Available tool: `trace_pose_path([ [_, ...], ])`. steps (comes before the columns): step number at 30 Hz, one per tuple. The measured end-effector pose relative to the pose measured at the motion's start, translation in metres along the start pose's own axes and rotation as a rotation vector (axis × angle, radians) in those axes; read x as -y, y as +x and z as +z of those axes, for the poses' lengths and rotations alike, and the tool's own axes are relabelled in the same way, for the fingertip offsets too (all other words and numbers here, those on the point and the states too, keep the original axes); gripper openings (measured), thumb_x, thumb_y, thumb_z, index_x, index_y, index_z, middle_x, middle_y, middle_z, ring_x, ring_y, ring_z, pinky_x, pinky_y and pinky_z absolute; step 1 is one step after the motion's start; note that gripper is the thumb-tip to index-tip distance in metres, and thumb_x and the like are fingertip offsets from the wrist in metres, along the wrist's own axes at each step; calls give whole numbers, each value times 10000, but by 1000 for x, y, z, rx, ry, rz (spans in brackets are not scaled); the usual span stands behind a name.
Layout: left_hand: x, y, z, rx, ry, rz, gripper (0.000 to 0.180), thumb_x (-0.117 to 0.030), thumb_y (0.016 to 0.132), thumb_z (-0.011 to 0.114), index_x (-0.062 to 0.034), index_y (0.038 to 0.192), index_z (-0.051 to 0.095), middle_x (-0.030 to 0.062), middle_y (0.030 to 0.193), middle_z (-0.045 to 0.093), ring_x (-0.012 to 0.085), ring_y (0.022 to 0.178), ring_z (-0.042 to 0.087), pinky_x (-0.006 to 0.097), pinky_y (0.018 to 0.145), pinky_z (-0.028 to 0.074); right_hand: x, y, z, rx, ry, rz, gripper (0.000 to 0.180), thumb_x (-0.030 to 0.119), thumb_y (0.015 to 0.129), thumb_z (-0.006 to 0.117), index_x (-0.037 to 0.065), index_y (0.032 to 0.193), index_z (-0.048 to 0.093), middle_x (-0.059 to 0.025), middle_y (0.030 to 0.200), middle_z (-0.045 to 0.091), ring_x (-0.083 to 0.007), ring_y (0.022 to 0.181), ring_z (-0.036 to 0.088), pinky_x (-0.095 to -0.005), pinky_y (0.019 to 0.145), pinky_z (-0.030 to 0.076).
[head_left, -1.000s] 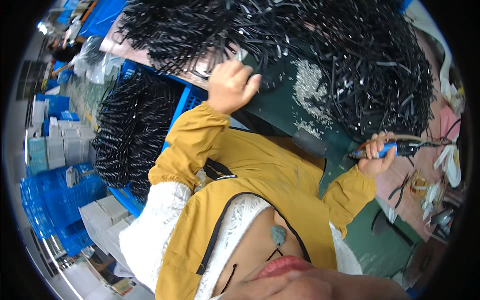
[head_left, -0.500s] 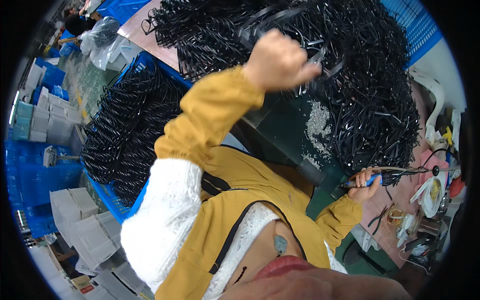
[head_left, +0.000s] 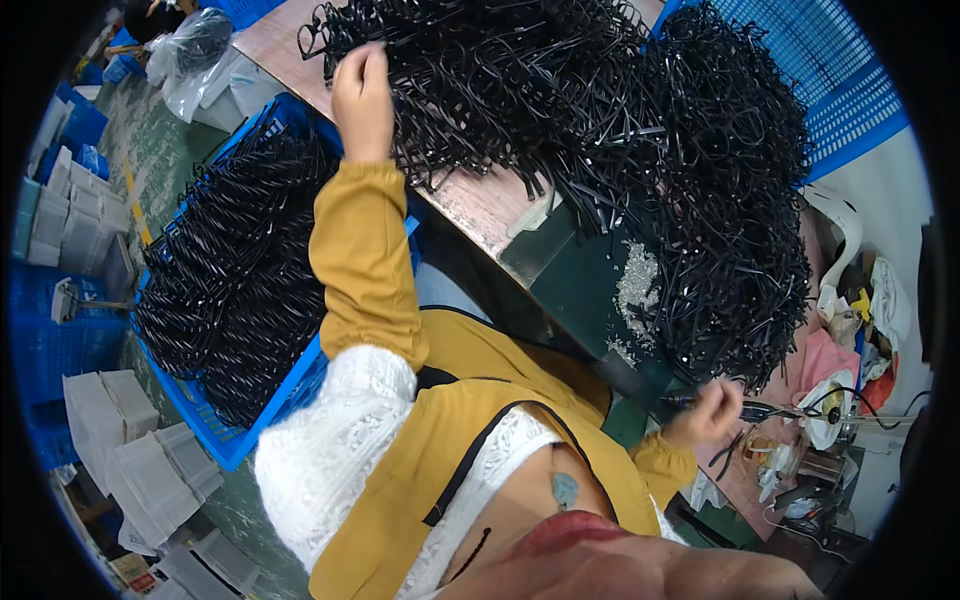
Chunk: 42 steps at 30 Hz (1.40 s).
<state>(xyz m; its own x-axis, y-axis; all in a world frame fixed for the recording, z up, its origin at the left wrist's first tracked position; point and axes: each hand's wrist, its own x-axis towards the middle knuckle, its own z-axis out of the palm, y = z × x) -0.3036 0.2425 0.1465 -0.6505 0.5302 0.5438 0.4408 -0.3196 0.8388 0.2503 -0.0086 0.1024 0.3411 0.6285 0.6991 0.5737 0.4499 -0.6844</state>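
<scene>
Right fingers (head_left: 709, 398) curled around tool (head_left: 757, 411)

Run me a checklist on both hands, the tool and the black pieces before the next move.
1. Right hand around the corded tool: ok.
2. Left hand at the left edge of the black pile: ok.
3. Left hand gripping a piece: cannot tell, its fingertips overlap the dark strands.
4. Silvery bits in one compact heap: not ok, some lie scattered on the green surface.
5. Blue crate at left holding black pieces: ok.
</scene>
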Motion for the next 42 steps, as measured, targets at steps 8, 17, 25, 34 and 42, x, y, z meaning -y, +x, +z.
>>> trace_pose_path([
  [8,83,-39,-19,277,-31,-322,874,-443,976,694,35,1594,301,274,1591,416,367,1493,393,416,1233,296,58,153,314,508,-68,-485,557,256,964,722,10,1426,533,-209,1407,587,-377,1305,558,-449,1144,397],
  [17,83,-60,-30,306,-162,-327,615,-311,1067,495,63,1545,394,266,1569,461,379,1457,436,399,1209,327,50,168,432,280,-377,-508,249,313,1020,623,78,965,685,-132,885,721,-363,831,683,-488,819,504],
  [25,54,-91,-8,122,-85,-230,549,-304,1119,395,79,1508,458,265,1532,509,381,1417,484,394,1188,356,48,153,446,787,-328,-450,385,414,1012,614,44,943,690,-166,927,729,-386,892,708,-495,800,570],
  [34,29,-138,-41,161,-29,-256,580,-316,1110,516,7,1576,394,209,1542,432,318,1424,441,396,1200,333,80,148,414,940,-281,-381,478,515,1007,584,71,1135,706,-205,1030,742,-422,962,708,-518,851,563],
  [42,24,-158,-58,-162,-50,-413,470,-188,969,692,-15,1401,627,206,1319,650,329,1227,614,398,1084,448,98,131,398,1166,-102,-291,668,553,974,633,-45,1271,647,-308,1098,718,-456,1084,692,-479,895,547],
])
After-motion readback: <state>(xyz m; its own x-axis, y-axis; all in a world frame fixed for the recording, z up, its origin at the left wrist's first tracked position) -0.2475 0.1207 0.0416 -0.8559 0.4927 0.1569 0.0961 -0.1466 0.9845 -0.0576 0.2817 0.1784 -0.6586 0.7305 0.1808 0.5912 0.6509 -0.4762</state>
